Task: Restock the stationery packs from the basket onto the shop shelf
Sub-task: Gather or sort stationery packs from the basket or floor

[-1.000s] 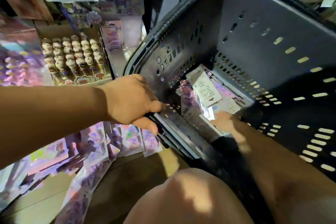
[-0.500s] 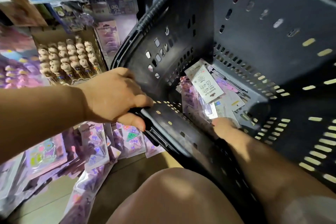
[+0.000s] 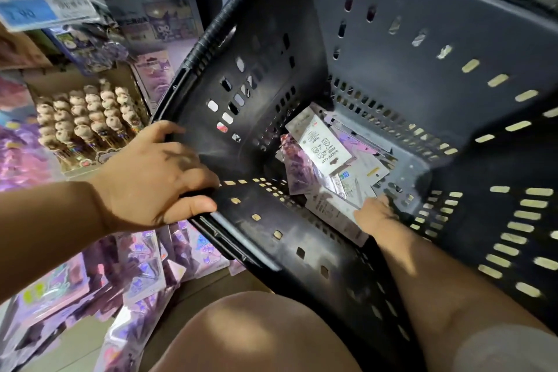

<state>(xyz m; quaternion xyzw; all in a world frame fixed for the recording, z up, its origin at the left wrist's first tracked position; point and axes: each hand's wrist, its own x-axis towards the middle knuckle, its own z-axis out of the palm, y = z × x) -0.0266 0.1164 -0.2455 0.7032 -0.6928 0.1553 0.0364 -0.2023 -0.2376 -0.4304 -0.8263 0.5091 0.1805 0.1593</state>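
Over the near rim of the tilted black basket [image 3: 377, 39], the left hand [image 3: 151, 178] is clamped, fingers curled across the edge and thumb pressed along it. Deep inside, the right hand [image 3: 374, 214] lies on the stationery packs [image 3: 321, 145] piled just beyond it; whether its fingers pinch 1 cannot be told. Below the left hand, purple packs [image 3: 145, 266] lie spread out.

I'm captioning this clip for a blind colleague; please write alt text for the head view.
A person's right hand reaches into a tilted dark plastic basket, touching the stationery packs piled at its bottom, while the left hand grips the basket's rim. To the left lie purple packs and a box of figure-topped pens.
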